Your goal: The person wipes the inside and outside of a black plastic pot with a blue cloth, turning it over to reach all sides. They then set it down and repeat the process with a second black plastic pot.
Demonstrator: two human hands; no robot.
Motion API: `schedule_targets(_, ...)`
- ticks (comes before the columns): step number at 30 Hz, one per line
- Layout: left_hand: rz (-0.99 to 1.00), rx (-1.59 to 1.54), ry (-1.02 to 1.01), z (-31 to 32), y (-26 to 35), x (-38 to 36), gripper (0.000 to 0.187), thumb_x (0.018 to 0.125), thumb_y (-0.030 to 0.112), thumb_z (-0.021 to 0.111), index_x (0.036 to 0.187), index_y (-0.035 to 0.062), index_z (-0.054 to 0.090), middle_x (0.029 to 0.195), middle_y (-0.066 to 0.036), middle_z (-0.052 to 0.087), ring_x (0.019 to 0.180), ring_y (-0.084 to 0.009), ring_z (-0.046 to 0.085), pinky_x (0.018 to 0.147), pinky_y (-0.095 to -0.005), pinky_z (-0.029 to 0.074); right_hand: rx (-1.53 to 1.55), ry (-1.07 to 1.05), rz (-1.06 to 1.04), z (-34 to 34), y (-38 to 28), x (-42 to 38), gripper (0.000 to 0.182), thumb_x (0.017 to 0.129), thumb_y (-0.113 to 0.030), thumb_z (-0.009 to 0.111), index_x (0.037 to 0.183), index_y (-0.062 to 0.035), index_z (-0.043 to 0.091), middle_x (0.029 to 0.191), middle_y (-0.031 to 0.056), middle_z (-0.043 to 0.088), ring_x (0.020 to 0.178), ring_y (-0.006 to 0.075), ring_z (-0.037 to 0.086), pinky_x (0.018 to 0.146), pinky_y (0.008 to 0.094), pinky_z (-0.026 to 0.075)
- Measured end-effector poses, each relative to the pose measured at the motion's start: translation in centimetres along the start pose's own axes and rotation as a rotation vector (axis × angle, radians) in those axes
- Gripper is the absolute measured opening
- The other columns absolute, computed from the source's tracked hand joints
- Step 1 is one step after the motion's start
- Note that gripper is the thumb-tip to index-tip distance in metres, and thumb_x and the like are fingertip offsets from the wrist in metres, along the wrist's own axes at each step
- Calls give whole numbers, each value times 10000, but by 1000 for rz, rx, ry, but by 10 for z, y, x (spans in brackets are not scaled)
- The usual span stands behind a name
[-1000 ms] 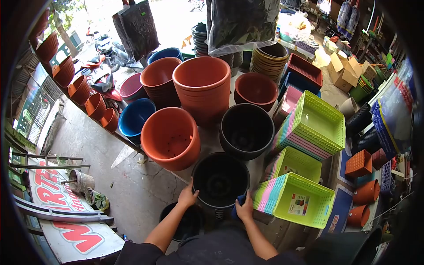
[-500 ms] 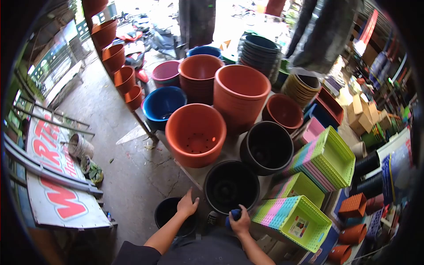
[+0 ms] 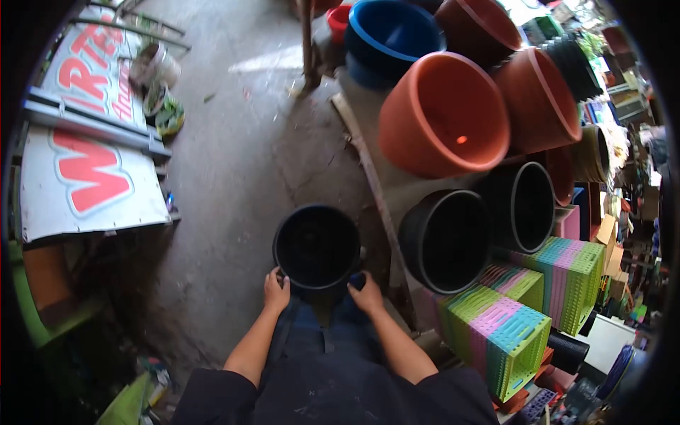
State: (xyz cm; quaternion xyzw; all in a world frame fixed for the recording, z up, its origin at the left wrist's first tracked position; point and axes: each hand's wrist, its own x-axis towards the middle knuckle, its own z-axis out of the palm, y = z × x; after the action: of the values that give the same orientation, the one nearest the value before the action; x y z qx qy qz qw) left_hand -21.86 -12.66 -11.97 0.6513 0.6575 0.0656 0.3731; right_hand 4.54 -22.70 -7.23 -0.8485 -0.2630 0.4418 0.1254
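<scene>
A round black pot is in front of my body, seen from above with its mouth up. At the left of its near rim, my left hand grips the edge with curled fingers. On the opposite side of that rim, my right hand is closed around a dark blue wad of cloth, pressed close to the pot's side. To the right, two more black pots sit tilted in this view on the low table, beside a large orange pot.
Stacked green, pink and blue plastic baskets stand on the right. A blue basin and more orange pots fill the table's far part. Concrete floor lies left, with a lettered sign beyond it.
My view has turned down and left. My left hand has gone from reaching over the floor pot to gripping its rim. My right hand has moved to that pot, still holding the cloth.
</scene>
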Motion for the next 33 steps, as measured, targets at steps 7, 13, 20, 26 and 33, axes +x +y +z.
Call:
schedule_targets(7, -203, -175, -87, 7, -63, -4, 493, 903, 253, 659, 1315, 29, 505, 987, -121, 581, 839, -237, 602, 822, -369, 493, -15, 45, 135, 70, 18, 54, 813, 784, -330, 754, 1431, -18, 374, 1401, 246, 475, 1312, 357, 463, 1089, 402, 374)
schedule_targets(13, -59, -381, -105, 5, -53, 37, 559, 849, 253, 738, 1299, 19, 503, 981, -117, 601, 755, -177, 617, 688, -317, 516, 104, 140, 275, 85, 27, 92, 753, 774, -278, 770, 1388, 2, 435, 1347, 228, 533, 1261, 349, 514, 1064, 396, 394)
schedule_targets(20, -112, -428, -137, 3, -39, 56, 572, 808, 136, 767, 1258, 17, 435, 908, -91, 595, 688, -140, 594, 660, -278, 510, 227, 151, 316, 79, 38, 89, 628, 783, -200, 758, 1308, 34, 507, 1242, 207, 607, 1159, 322, 588, 1004, 388, 435)
schedule_targets(26, -136, -456, -190, 8, -55, 68, 558, 797, 149, 774, 1210, 4, 428, 907, -101, 599, 735, -151, 606, 689, -294, 506, 341, 148, 306, 68, 29, 61, 606, 789, -182, 752, 1298, 37, 508, 1230, 186, 608, 1141, 297, 589, 989, 376, 438)
schedule_targets(33, -112, -515, -88, -13, -11, 89, 373, 751, 24, 620, 1098, 20, 485, 959, -123, 594, 883, -242, 591, 829, -365, 481, 484, 251, 255, 20, -38, -10, 567, 803, -280, 777, 1216, 41, 559, 1122, 145, 634, 1031, 231, 613, 919, 345, 471)
